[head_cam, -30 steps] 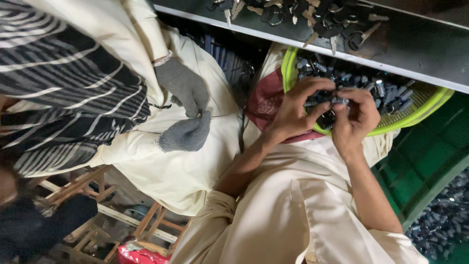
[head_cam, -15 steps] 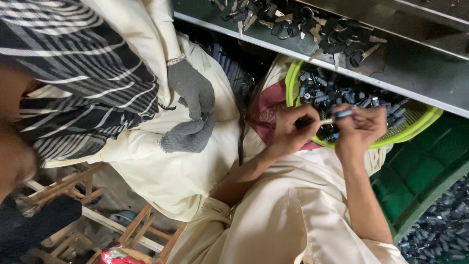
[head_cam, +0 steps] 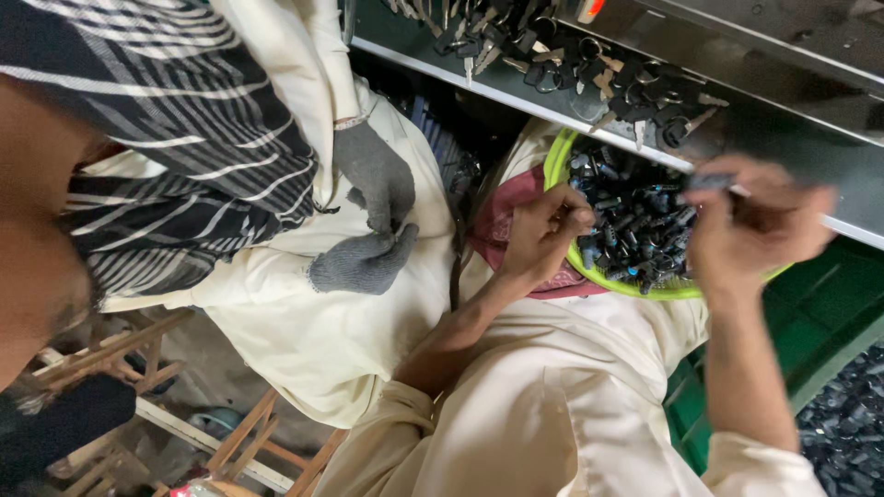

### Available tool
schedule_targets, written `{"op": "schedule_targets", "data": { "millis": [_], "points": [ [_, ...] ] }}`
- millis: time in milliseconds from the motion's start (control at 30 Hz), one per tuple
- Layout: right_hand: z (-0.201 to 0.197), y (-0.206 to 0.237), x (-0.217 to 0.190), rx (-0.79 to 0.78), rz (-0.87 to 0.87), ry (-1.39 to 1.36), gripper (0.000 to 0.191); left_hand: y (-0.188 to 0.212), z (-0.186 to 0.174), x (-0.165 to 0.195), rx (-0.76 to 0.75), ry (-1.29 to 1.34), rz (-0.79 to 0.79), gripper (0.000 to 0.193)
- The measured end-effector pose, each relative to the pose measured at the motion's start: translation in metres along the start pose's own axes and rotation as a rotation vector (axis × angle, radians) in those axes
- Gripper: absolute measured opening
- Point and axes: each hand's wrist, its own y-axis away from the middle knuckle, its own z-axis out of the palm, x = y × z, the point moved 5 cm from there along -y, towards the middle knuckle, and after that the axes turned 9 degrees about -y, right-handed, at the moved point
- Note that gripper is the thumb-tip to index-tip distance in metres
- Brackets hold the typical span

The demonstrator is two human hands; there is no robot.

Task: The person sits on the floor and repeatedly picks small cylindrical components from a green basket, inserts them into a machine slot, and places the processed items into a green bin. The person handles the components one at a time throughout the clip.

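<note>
Left hand (head_cam: pixel 543 235) curled at the near rim of a lime-green basket (head_cam: pixel 558 166), fingers closed over something too small to tell. Right hand (head_cam: pixel 755 230) raised and blurred over the basket's far side, pinching a small dark part (head_cam: pixel 711 182). Basket heaped with dark small parts (head_cam: pixel 635 221). Gray-gloved hands (head_cam: pixel 373 216) of another person just to the left, resting on cream cloth.

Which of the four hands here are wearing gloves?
The two grey knitted gloves at centre left, on the neighbour in the striped top. The left hand and right hand over the green basket are bare.
</note>
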Motion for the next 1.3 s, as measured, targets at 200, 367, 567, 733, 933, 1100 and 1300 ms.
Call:
{"op": "schedule_targets", "data": {
  "millis": [200,367,567,733,933,1100,1300],
  "points": [
    [-0.021,-0.078,0.043,-0.165,-0.026,0.312,0.047,0.001,0.005,-0.013,-0.089,0.293,0.174,0.030],
    [-0.016,-0.085,0.076,-0.027,0.001,0.470,0.018,0.004,-0.003,-0.021,-0.025,0.300,0.196,0.031],
    [-0.038,-0.065,0.093,-0.137,0.034,0.610,0.027,-0.002,-0.015,-0.021,0.016,0.346,0.194,0.031],
    [-0.052,-0.064,0.087,-0.223,0.289,0.795,0.027,0.000,-0.015,-0.011,-0.004,0.380,0.250,0.028],
    [-0.007,-0.017,-0.013,0.055,-0.129,0.222,0.019,0.004,-0.019,-0.012,-0.003,0.386,0.212,0.028],
    [0.064,0.056,0.006,-0.038,0.728,-0.247,0.048,0.004,-0.018,-0.001,-0.048,0.448,0.235,0.029],
    [0.066,0.084,0.025,0.248,0.907,-0.474,0.018,0.007,-0.006,0.033,0.000,0.437,0.209,0.025]
  ]
}}
